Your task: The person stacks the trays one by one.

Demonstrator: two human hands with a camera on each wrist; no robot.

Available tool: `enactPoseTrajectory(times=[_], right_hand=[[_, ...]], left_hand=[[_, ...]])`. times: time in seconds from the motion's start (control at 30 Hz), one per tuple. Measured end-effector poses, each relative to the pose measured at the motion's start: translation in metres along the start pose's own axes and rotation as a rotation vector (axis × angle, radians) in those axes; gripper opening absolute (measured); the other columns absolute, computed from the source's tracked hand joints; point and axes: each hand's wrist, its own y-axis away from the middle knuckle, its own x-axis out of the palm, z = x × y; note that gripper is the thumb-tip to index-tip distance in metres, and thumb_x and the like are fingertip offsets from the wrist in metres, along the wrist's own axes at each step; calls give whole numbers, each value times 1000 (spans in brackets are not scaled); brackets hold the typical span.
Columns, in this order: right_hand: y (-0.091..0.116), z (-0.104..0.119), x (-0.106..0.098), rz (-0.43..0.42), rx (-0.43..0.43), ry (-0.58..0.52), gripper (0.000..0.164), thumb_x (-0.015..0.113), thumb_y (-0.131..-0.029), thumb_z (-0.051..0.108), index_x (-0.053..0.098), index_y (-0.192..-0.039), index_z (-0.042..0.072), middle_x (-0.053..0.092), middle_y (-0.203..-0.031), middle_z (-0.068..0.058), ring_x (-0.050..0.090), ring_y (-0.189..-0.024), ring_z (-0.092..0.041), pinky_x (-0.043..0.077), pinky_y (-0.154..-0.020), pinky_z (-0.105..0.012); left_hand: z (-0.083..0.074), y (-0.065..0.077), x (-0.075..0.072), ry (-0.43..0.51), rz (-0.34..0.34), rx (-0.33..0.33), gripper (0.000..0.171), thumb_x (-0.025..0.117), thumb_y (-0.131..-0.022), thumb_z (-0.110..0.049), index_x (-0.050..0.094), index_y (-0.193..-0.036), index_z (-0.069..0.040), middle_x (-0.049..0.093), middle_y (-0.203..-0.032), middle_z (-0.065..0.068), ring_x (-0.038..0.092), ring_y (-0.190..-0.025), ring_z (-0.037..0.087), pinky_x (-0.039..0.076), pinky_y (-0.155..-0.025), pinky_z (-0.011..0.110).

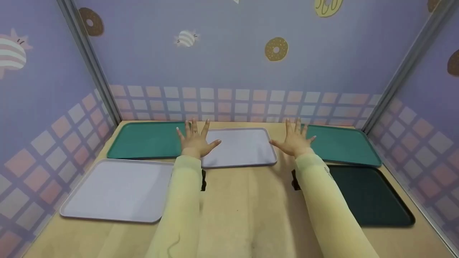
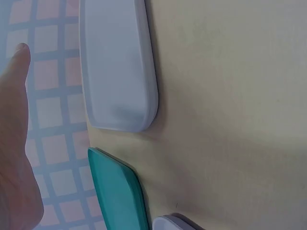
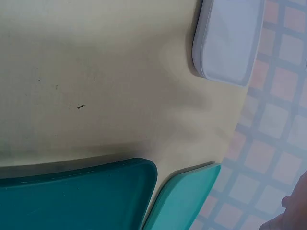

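Observation:
Both arms reach forward in pale yellow sleeves. My left hand [image 1: 195, 141] has its fingers spread and overlaps the gap between the left green tray [image 1: 148, 139] and the middle white tray [image 1: 239, 147] in the head view. The right hand [image 1: 294, 141], fingers also spread and nothing in them, appears between that white tray and the right green tray [image 1: 344, 144]. In the left wrist view, part of the left hand [image 2: 17, 143] shows at the left edge, away from the trays. A bit of the right hand [image 3: 290, 208] enters the right wrist view's lower right corner.
A larger white tray [image 1: 118, 190] lies at the front left of the wooden table [image 1: 247, 215], and a dark green tray [image 1: 369, 195] at the front right. Patterned walls [image 1: 229, 64] with grey metal corner posts [image 1: 91, 64] enclose the table at the back and sides.

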Motion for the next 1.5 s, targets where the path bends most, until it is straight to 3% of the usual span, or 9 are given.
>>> enactPoseTrajectory(times=[0.3,0.53,0.67,0.87,1.03,1.13,1.23,1.4,1.5], right_hand=[[-3,-3,3,20,-2,-50,116,48,-90,82,-16,-165,20,-27,-168,-21,-24,-152,-54,1,-109,-89],[-3,-2,13,33,38,-165,110,47,-94,77,-14,-165,19,-30,-167,-20,-16,-153,-58,4,-110,-88],[-3,-2,20,2,61,-292,102,48,-98,69,-7,-166,16,-23,-170,-21,-9,-152,-61,9,-113,-86],[-2,-3,35,-8,84,-489,89,46,-104,57,4,-166,9,-5,-171,-28,-2,-153,-61,12,-122,-75],[0,-4,48,61,162,-778,84,43,-106,55,5,-167,11,6,-173,-21,8,-160,-42,14,-129,-60],[1,-5,54,129,228,-990,83,43,-106,56,2,-167,18,3,-175,-13,3,-162,-35,10,-131,-55],[3,-4,58,201,259,-1114,84,44,-106,56,-1,-167,22,1,-175,-10,0,-162,-31,5,-132,-51],[3,3,60,277,237,-1213,85,43,-107,53,-3,-167,15,2,-174,-17,2,-162,-33,6,-133,-46],[3,5,61,289,223,-1195,83,41,-108,53,-1,-167,12,3,-174,-19,4,-162,-35,9,-133,-46]], left_hand=[[5,-4,5,35,13,-24,94,35,-95,-81,-15,-163,-38,-21,-170,19,-22,-157,45,-12,-121,75],[7,1,11,153,35,-77,96,38,-97,-78,-14,-164,-33,-20,-170,22,-20,-155,49,-6,-119,78],[9,5,15,232,20,-103,96,39,-99,-75,-9,-166,-25,-12,-170,26,-15,-155,54,3,-121,77],[12,4,22,370,-4,-137,97,39,-102,-69,-5,-166,-12,10,-168,34,11,-154,58,16,-126,67],[13,0,31,544,29,-221,93,37,-105,-63,9,-163,4,23,-166,32,26,-153,50,26,-126,58],[12,1,34,623,17,-246,87,38,-107,-57,21,-159,11,29,-163,31,32,-151,47,30,-126,54],[12,1,35,656,-2,-246,80,39,-108,-51,30,-154,14,36,-159,33,38,-147,47,33,-124,52],[12,2,35,708,7,-253,75,40,-109,-47,37,-151,15,42,-156,33,42,-145,46,36,-122,51],[13,3,35,739,22,-263,75,41,-109,-46,35,-153,14,39,-157,32,39,-147,45,35,-124,50]])
